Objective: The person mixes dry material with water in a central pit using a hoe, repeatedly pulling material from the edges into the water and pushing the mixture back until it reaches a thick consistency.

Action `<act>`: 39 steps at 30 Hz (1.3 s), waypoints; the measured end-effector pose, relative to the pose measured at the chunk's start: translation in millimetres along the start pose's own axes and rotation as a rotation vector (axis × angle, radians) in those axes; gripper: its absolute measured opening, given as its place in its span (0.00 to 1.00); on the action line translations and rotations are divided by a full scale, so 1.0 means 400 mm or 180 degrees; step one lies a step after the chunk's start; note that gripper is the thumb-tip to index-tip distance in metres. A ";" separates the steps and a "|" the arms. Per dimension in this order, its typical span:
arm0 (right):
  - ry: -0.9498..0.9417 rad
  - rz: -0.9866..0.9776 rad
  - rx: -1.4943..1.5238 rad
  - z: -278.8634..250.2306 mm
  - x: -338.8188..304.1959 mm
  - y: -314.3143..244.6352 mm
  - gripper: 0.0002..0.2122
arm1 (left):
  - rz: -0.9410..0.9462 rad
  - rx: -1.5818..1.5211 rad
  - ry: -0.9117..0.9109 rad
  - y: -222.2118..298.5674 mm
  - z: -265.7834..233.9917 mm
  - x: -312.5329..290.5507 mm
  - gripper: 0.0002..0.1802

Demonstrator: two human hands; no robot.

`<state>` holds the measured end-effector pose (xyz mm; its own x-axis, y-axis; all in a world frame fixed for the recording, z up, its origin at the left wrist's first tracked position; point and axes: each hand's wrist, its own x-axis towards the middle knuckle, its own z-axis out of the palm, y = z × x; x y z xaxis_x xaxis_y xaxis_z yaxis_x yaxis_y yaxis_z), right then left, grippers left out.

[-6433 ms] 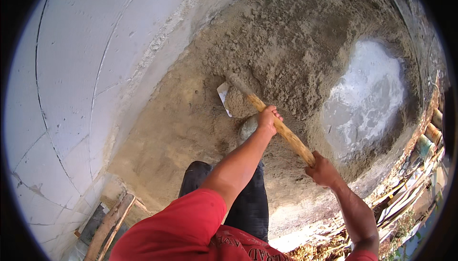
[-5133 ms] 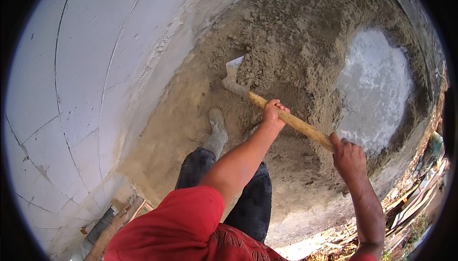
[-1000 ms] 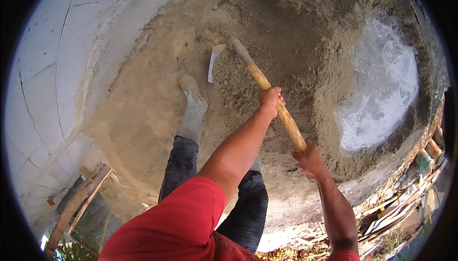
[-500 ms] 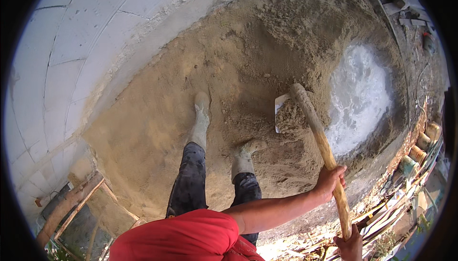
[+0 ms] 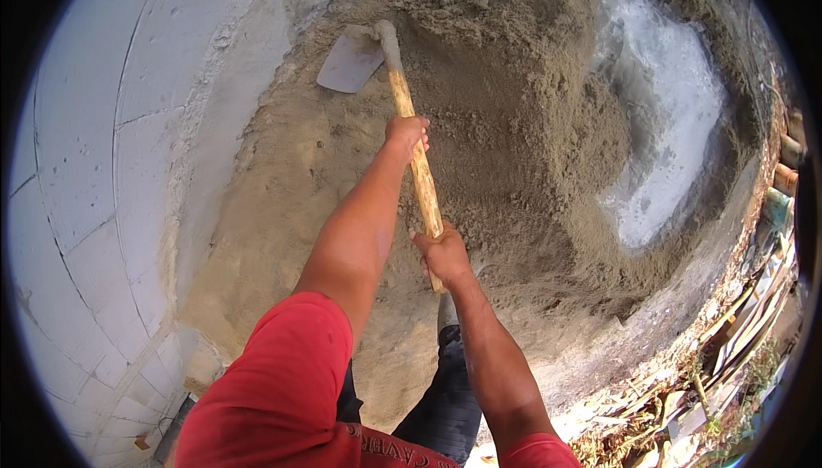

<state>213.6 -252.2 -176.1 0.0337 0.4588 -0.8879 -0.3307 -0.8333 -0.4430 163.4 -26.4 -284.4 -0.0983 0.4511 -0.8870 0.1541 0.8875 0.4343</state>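
Note:
Both of my hands are closed round the wooden handle of a hoe (image 5: 424, 190). Upper on the shaft, toward the blade, is my left hand (image 5: 408, 132); my right hand (image 5: 443, 254) grips close to the butt end. The pale, dusty hoe blade (image 5: 351, 64) is at the far left, over the brown sandy heap (image 5: 514, 134) by the wall. Its face carries no visible load. On the right, a whitish-grey pool (image 5: 664, 108) fills a hollow in the sand, with a sand bank along its left side.
A pale block wall (image 5: 141, 168) runs along the left, close to the blade. Scattered wood scraps (image 5: 719, 357) and several old containers (image 5: 781, 181) line the right edge. My legs (image 5: 441, 404) stand on the sand below my hands.
The hoe has swung from beside the pool to the far left by the wall, and the sand on its blade is gone. The sand bank now bulges into the pool's left side.

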 end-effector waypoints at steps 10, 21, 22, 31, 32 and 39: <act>0.0728 -0.0006 -0.3068 -0.460 -0.395 -0.234 0.19 | -0.0787 -0.2258 -0.1054 -0.190 0.356 -0.325 0.09; 0.1814 0.1000 -0.4056 -0.639 -1.236 -0.415 0.21 | -0.1394 -0.3165 -0.2063 -0.165 0.562 -1.229 0.11; 0.1885 0.1124 -0.3991 -0.617 -1.263 -0.412 0.21 | -0.1492 -0.3227 -0.2080 -0.188 0.547 -1.255 0.13; -0.0396 0.0977 -0.1448 -0.395 -0.610 0.145 0.17 | -0.0493 -0.2203 -0.0298 -0.503 0.078 -0.661 0.11; -0.0552 0.0965 -0.1419 -0.294 -0.522 0.154 0.16 | -0.0457 -0.1984 0.0043 -0.524 -0.009 -0.554 0.11; -0.0946 0.0804 -0.0720 -0.083 -0.238 0.362 0.15 | -0.0628 -0.0605 0.0706 -0.641 -0.239 -0.195 0.10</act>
<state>193.8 -426.9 -159.7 -0.3050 0.2735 -0.9122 -0.0781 -0.9618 -0.2623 37.5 -280.0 -311.6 -0.3222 0.2601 -0.9102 -0.0730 0.9518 0.2978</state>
